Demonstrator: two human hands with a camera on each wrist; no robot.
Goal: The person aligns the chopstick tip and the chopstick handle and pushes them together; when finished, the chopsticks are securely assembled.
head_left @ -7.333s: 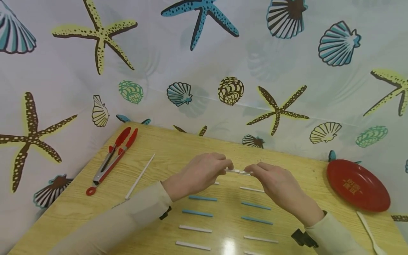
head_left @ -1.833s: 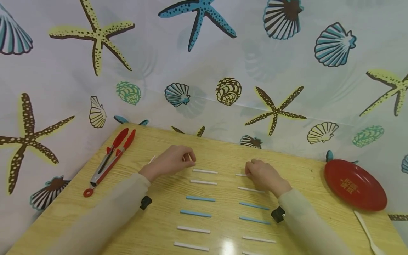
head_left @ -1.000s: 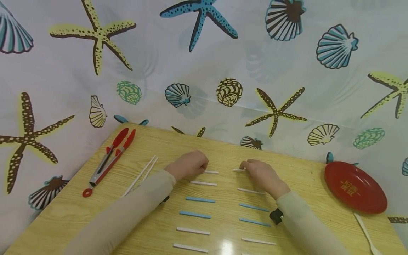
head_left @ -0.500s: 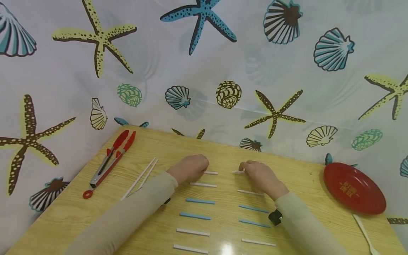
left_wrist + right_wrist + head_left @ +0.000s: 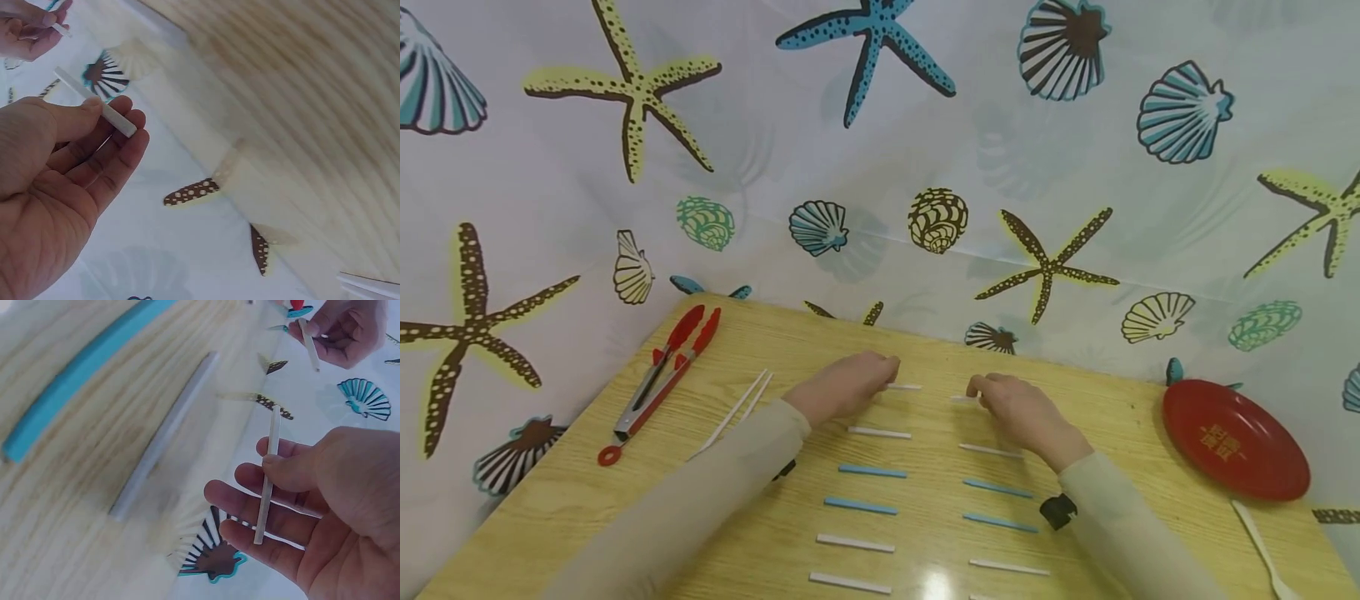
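My left hand [image 5: 842, 390] pinches a short white chopstick half [image 5: 115, 117] between thumb and fingers; its free end points right in the head view. Opposite, my right hand [image 5: 1026, 421] grips another white chopstick half [image 5: 267, 487], its thumb pressing it against the fingers. The two tips face each other across a gap. Below the hands lie two columns of short sticks: on the left a white stick [image 5: 880, 432] and a blue stick [image 5: 872, 472] among others, on the right a white stick [image 5: 991, 451] and a blue stick [image 5: 1000, 523] among others.
Two long white chopsticks [image 5: 733, 414] lie side by side at the left, partly under my left sleeve. Red-tipped tongs [image 5: 658, 379] are beyond them. At the right stand a red oval plate [image 5: 1262, 467] and a pale long-handled utensil [image 5: 1257, 537]. A shell-print cloth hangs behind.
Earlier both hands held a jointed white stick; now a second long chopstick lies at the left. My left hand has since taken up a chopstick half from the table and raised it slightly.
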